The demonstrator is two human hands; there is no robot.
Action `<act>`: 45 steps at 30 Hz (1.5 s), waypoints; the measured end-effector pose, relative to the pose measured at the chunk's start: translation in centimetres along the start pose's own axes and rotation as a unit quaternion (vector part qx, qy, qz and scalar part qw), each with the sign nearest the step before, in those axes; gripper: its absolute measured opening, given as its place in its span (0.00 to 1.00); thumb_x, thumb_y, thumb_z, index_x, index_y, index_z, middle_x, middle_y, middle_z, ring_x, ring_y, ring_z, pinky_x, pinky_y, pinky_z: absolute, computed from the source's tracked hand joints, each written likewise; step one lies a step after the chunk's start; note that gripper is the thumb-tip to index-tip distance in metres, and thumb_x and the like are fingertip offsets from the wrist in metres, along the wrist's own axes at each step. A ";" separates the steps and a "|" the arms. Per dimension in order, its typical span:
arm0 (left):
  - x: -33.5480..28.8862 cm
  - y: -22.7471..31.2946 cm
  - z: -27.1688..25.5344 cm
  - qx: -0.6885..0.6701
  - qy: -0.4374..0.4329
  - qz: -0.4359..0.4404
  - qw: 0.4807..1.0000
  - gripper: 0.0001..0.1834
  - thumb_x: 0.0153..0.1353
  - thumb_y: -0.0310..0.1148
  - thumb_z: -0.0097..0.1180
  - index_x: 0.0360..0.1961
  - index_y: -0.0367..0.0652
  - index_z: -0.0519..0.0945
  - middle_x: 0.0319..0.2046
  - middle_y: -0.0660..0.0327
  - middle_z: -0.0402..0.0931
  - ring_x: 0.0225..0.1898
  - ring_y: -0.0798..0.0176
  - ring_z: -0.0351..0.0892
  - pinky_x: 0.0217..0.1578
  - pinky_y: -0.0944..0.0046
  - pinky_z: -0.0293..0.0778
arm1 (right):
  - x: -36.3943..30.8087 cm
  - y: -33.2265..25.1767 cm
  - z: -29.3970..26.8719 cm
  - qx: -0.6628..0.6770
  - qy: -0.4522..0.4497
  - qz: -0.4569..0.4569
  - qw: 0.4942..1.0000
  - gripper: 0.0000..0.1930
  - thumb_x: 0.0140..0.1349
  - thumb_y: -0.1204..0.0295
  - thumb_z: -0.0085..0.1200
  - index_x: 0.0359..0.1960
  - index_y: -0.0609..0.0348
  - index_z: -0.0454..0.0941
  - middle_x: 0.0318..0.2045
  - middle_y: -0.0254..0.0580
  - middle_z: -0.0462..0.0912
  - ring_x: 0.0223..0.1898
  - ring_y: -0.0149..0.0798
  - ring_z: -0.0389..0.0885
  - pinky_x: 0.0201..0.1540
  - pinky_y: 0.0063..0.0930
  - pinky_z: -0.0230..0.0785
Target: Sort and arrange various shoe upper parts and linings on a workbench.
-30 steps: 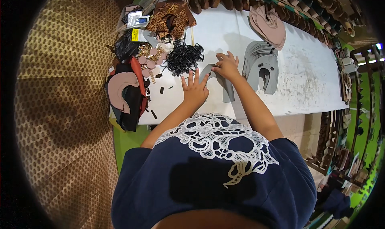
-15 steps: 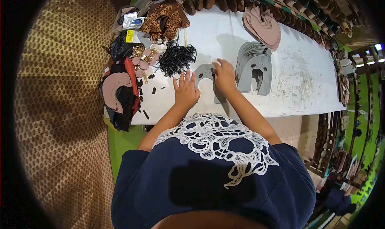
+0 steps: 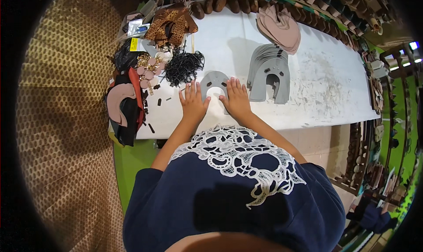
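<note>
A grey horseshoe-shaped cut piece point(image 3: 214, 81) lies flat on the white worktable point(image 3: 317, 97) in front of me. My left hand point(image 3: 193, 103) rests palm down with fingers spread on the piece's left leg. My right hand point(image 3: 237, 98) lies flat on its right leg, fingers spread as well. Neither hand grips anything. Just to the right stands a fanned stack of the same grey pieces point(image 3: 269, 73).
A heap of black beads point(image 3: 184, 67), pink and gold trims point(image 3: 150, 67), a leopard-print piece point(image 3: 169, 25) and black and red material point(image 3: 128, 106) crowd the table's left end. A pile of pink cut pieces point(image 3: 280, 27) sits at the back. Small black bits point(image 3: 158, 102) lie scattered.
Both hands have shifted and settled flat on the single grey piece, one on each leg. The view has also moved, so the table sits lower and more central.
</note>
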State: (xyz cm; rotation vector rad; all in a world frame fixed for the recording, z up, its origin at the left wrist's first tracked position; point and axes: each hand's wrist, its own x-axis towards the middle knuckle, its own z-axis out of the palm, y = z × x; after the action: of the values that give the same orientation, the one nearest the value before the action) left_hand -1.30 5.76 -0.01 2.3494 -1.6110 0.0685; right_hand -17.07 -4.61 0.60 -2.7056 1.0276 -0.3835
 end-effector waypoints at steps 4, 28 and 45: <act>0.2 0.8 -0.5 -0.008 -0.033 -0.051 0.998 0.37 0.57 0.50 0.48 0.63 0.38 0.58 0.65 0.50 0.50 0.66 0.46 0.46 0.62 0.38 0.36 | -0.1 0.3 -0.1 0.016 0.005 0.046 0.999 0.37 0.62 0.49 0.41 0.62 0.71 0.55 0.64 0.61 0.53 0.67 0.54 0.49 0.67 0.46 0.39; 3.9 1.2 -6.1 -0.149 -0.040 0.020 0.988 0.12 0.50 0.45 0.59 0.28 0.49 0.83 0.59 0.57 0.64 0.64 0.39 0.47 0.59 0.36 0.39 | -0.2 2.6 -6.8 0.315 0.076 0.066 0.944 0.10 0.55 0.73 0.52 0.37 0.63 0.78 0.31 0.47 0.79 0.35 0.46 0.77 0.40 0.34 0.69; 12.5 14.2 0.3 -0.199 -0.046 0.097 0.974 0.21 0.50 0.45 0.60 0.45 0.51 0.77 0.62 0.55 0.59 0.64 0.41 0.49 0.59 0.40 0.45 | -1.1 16.1 -11.9 0.256 0.133 0.281 0.915 0.15 0.55 0.69 0.56 0.42 0.65 0.77 0.31 0.45 0.81 0.33 0.39 0.78 0.39 0.28 0.69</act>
State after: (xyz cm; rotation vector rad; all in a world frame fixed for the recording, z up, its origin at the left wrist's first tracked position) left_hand -9.71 -10.37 5.18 1.9143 -1.7069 -0.3010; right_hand -31.60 -16.96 6.88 -1.8308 1.4679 -0.7855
